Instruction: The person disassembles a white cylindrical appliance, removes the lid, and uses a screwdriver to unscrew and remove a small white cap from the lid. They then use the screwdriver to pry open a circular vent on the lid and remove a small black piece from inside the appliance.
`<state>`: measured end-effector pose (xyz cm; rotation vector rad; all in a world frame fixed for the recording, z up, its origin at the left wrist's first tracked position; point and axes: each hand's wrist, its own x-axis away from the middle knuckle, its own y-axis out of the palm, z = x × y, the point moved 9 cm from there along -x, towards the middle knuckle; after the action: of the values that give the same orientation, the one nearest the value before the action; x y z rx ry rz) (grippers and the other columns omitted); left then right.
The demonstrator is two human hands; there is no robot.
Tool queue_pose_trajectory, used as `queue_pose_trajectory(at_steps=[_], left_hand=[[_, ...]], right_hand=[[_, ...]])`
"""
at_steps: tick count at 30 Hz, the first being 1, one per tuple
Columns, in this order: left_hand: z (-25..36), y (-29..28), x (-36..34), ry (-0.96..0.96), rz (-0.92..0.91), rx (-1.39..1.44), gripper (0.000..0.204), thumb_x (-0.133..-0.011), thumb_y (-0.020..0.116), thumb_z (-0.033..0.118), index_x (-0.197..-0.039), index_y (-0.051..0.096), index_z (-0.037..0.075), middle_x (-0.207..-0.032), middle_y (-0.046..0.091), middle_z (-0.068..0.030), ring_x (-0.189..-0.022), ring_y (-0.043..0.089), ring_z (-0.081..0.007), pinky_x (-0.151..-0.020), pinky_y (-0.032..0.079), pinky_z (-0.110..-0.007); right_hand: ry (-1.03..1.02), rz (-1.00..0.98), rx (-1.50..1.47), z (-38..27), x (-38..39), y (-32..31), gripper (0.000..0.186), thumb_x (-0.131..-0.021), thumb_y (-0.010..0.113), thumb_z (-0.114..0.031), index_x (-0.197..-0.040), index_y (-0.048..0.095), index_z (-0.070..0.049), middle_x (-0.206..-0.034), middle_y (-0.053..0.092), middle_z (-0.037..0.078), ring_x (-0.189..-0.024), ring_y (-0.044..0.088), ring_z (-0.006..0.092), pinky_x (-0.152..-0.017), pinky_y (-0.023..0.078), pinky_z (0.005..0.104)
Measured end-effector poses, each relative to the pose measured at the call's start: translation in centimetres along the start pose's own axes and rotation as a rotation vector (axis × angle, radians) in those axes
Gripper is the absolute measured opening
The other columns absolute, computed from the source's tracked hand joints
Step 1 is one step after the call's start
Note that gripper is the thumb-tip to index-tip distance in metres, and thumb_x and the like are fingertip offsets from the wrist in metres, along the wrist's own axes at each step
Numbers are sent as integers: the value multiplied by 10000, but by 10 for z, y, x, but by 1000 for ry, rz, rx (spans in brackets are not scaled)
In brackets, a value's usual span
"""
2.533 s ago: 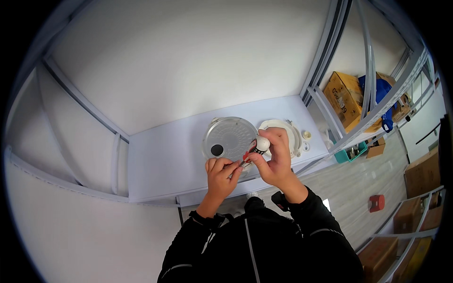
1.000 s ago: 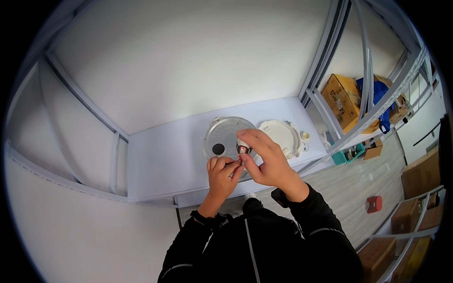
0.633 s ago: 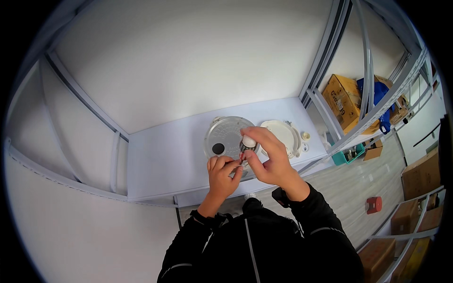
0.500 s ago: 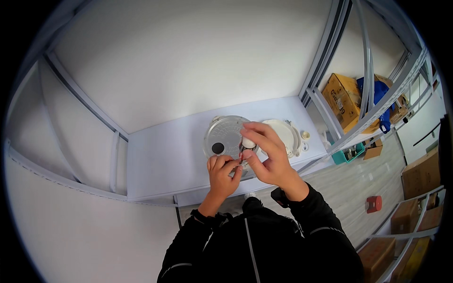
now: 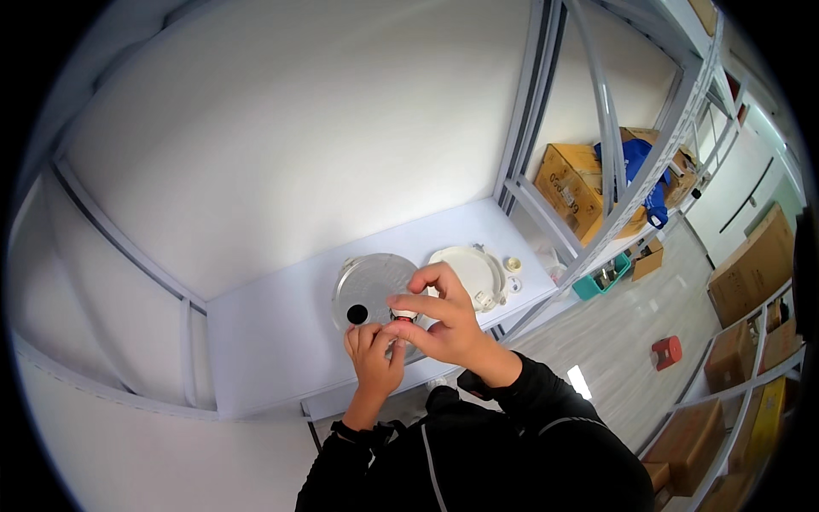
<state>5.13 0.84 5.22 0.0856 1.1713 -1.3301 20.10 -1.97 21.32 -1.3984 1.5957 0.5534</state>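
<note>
Over a round silvery lid-like disc (image 5: 380, 271), my two hands meet. My right hand (image 5: 454, 322) pinches a small white-topped piece with red on it (image 5: 403, 316) between thumb and fingers; its exact kind is hard to make out. My left hand (image 5: 373, 357) is closed close beside it, fingertips together near the piece's lower side, and what they pinch is hidden. On the disc shows a black round knob-like spot (image 5: 357, 315), just above my left fingers. To the right lies a white round plastic cover (image 5: 461, 263) with small fittings along its rim.
The white table (image 5: 264, 341) stands against a pale wall within a metal frame. Small round parts (image 5: 513, 264) lie at its right end. Farther right are a cardboard box (image 5: 567, 189), a blue bag (image 5: 633, 162), a teal bin (image 5: 602, 280) and a red stool (image 5: 666, 352).
The view has shifted, so the table sits lower and farther left. My right hand has turned, its fingers now more level over the small piece. Both hands stay together.
</note>
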Motion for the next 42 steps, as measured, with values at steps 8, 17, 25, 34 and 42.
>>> queue_pose_trajectory(at_steps=[8, 17, 25, 34, 42], left_hand=[[0, 1, 0, -11, -22, 9, 164, -879, 756, 204, -1012, 699, 129, -1104, 597, -52, -1133, 536, -316, -1147, 315, -587], [2, 0, -2, -10, -25, -16, 175, -892, 763, 236, -1006, 689, 126, -1083, 593, -53, -1114, 549, -309, -1147, 316, -588], [4, -3, -3, -12, -2, -6, 177, -864, 774, 202, -1000, 690, 128, -1075, 597, -47, -1115, 551, -307, -1148, 317, -588], [2, -3, -4, -10, -22, 8, 169, -861, 774, 199, -998, 701, 131, -1073, 609, -48, -1109, 553, -298, -1154, 317, -582], [6, -7, -6, -19, -33, 6, 163, -878, 759, 205, -999, 704, 111, -1070, 612, -54, -1104, 555, -303, -1165, 311, -583]], right_hand=[[29, -50, -85, -2, -5, 1, 390, -870, 790, -19, -1259, 757, -14, -1239, 681, 151, -1004, 698, 263, -844, 567, 347], [122, -77, -63, 3, -3, 8, 432, -883, 798, -67, -1308, 733, -21, -1181, 670, 135, -984, 670, 264, -838, 556, 349], [136, -104, -33, 8, 4, 6, 416, -894, 770, -57, -1308, 741, -31, -1196, 689, 153, -1005, 681, 251, -846, 557, 353], [97, -79, 77, 6, -3, 3, 384, -872, 753, -39, -1255, 753, -8, -1191, 715, 175, -1013, 696, 296, -853, 568, 369], [63, -34, 32, 8, -10, 2, 449, -864, 845, -128, -1291, 748, -30, -1217, 664, 144, -917, 637, 259, -791, 552, 335]])
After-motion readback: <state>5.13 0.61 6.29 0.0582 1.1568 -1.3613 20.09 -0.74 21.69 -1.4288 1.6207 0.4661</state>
